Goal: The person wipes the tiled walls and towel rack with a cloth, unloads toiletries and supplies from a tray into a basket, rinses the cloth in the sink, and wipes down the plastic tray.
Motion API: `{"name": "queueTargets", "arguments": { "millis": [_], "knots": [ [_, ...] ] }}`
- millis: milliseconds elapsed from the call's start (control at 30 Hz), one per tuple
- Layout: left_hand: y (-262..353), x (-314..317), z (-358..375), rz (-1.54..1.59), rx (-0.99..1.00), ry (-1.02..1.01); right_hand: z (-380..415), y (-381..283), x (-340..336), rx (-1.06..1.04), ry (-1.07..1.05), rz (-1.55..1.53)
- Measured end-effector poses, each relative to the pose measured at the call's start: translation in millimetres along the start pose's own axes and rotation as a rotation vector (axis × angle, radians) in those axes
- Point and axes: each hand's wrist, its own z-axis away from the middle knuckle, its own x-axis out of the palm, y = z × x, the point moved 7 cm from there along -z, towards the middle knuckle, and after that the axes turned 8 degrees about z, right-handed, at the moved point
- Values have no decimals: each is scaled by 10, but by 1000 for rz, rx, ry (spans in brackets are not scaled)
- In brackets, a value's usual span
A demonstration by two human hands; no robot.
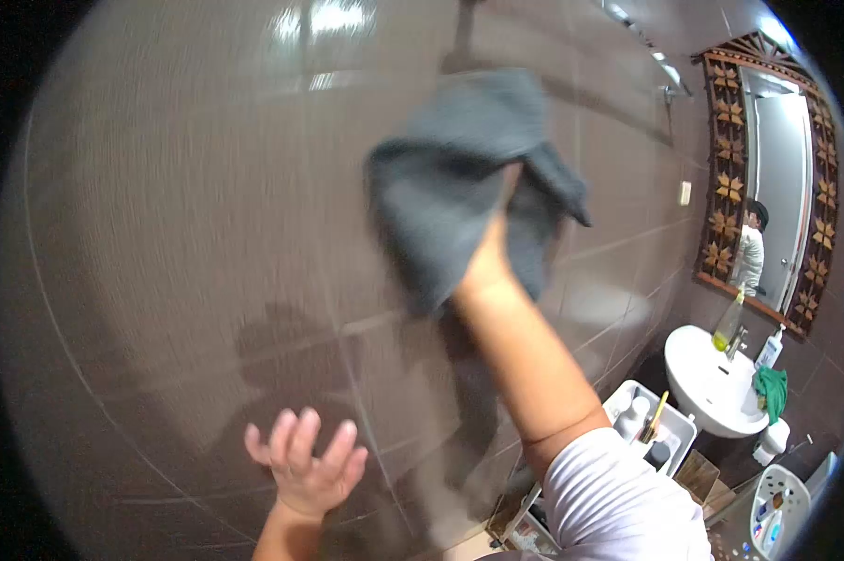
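A dark grey cloth (464, 140) lies spread over the brown tiled wall (179, 224), its edges hanging loose and smeared by motion. My right hand (493, 248) reaches up and grips this cloth, with the fingers mostly hidden beneath its folds. Lower and to the left, my left hand (311, 466) holds nothing. Its fingers are spread and slightly curled, pointing up in front of the wall.
On the right, a white sink (698, 369) carries a spray bottle (728, 323), a pump bottle (770, 348) and a green cloth (771, 391). A framed mirror (724, 187) hangs above it. Beside my right arm stands a cart tray (681, 432) with bottles. A white perforated basket (785, 479) is at lower right.
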Motion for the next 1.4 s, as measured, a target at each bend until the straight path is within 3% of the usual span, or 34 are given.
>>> {"name": "queueTargets", "arguments": {
  "millis": [100, 167, 200, 267, 300, 333, 367, 400, 433, 500, 533, 567, 600, 633, 667, 733, 767, 833, 900, 933, 967, 1133, 1200, 1300, 1367, 1400],
  "knots": [
    [-240, -51, -1115, 0, -70, 155, -119, 913, -282, 36, 379, -1963],
    [-386, -57, -1567, -47, -133, 163, -180, 1080, -134, -104, 846, -2384],
    [-398, -52, -1784, -91, -155, 100, -331, 1077, 169, 30, 825, -2538],
    [-327, 33, -2038, -150, -109, -22, -645, 903, 684, 52, 700, -2399],
    [-265, 83, -2151, -163, -88, -66, -754, 652, 923, 93, 451, -2311],
    [-213, 109, -2230, -157, -53, -84, -800, 52, 1254, 140, 339, -2357],
    [-160, 128, -2308, -149, -20, -99, -700, -138, 1742, 551, 203, -2569],
    [-109, 114, -2379, -119, 11, -97, -577, -653, 2102, 641, -286, -2636],
    [-55, 79, -2449, -123, 40, -102, -377, -831, 2444, 635, -723, -2480],
    [22, 22, -2603, -130, 100, -125, -133, -1334, 2790, 919, -753, -1799],
    [32, 0, -2674, -140, 114, -121, -202, -1251, 2711, 923, -754, -1815],
    [6, -3, -2754, -156, 115, -121, -152, -1278, 2586, 1618, -881, -2470],
    [-27, -25, -2847, -132, 122, -73, -277, -1319, 2242, 2456, -892, -3018],
    [-59, -49, -2936, -104, 132, -24, -391, -1185, 2014, 2470, -886, -3023],
    [-103, -54, -3026, -109, 117, -12, -590, -784, 1897, 1854, -484, -2897],
    [-193, -38, -3196, -160, 91, 1, -990, -92, 1341, 826, 33, -2241],
    [-232, -36, -3263, -171, 86, 2, -997, 77, 1370, 825, 19, -2233],
    [-302, -44, -3363, -319, 84, -40, -1188, 440, 1444, 572, 1, -2286],
    [-335, -97, -3409, -190, 87, 40, -1354, 92, 1780, 778, -68, -2416],
    [-324, -112, -3416, -185, 94, 67, -1474, 174, 1809, 722, -64, -2646],
    [-297, -107, -3421, -164, 104, 70, -1509, 233, 1745, 692, -36, -2663],
    [-18, -236, -3483, -128, 233, 155, -652, 389, 987, 627, 502, -2558],
    [46, -252, -3569, -125, 274, 182, -483, 441, 986, 560, 610, -2581],
    [164, -209, -3809, -198, 339, 237, -749, 774, 1252, 627, 602, -2536],
    [165, -257, -3988, -41, 295, 314, -1041, 1094, 1571, 693, 594, -2493],
    [109, -356, -4092, 202, 265, 380, -1144, 1194, 1698, 725, 582, -2475]
  ]
}}
